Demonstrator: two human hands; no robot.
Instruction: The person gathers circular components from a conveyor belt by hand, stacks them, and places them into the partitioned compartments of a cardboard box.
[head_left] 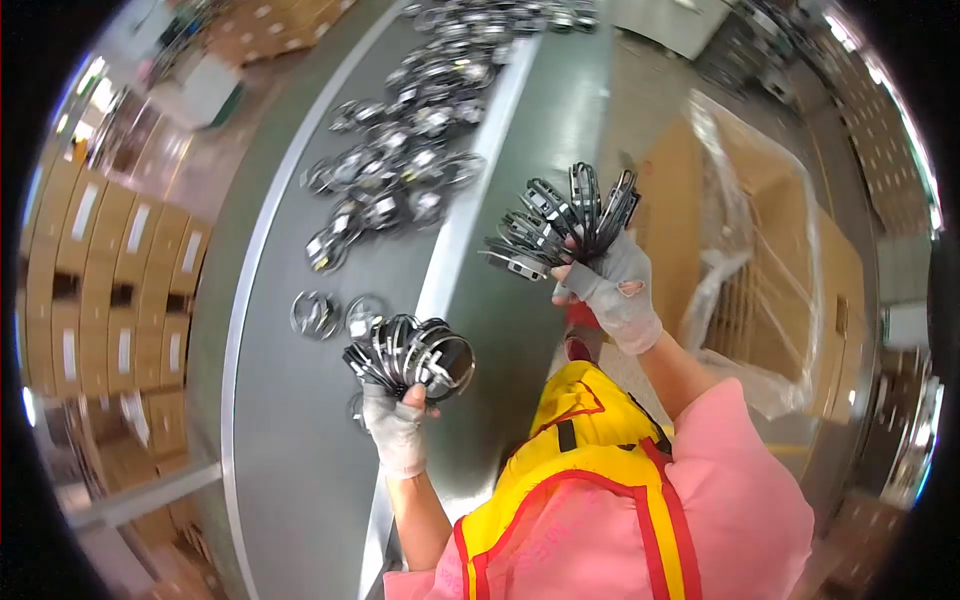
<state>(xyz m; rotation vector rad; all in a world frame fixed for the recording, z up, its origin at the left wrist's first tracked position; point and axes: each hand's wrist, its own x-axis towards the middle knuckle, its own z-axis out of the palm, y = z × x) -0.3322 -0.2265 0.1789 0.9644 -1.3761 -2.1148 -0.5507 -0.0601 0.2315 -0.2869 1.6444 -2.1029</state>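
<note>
Fanned-out metal rings with dark and silvery parts, a bunch of several (410, 350), are gripped at their lower end by my left hand (397, 425), over the grey belt's right part. My right hand (620, 295) holds up a second fanned bunch of dark, looped pieces (565, 220) between the work surface and a large carton. Both hands wear pale fingerless gloves, the right one with a hole in it. Loose coiled rings (316, 314) lie on the belt just beyond my left hand.
Piles of similar rings (400, 160) cover the far part of the grey belt (300, 430). A metal rail (470, 190) runs along it. At right stands a large open carton (780, 260) with clear plastic. Stacked boxes (100, 270) stand at left.
</note>
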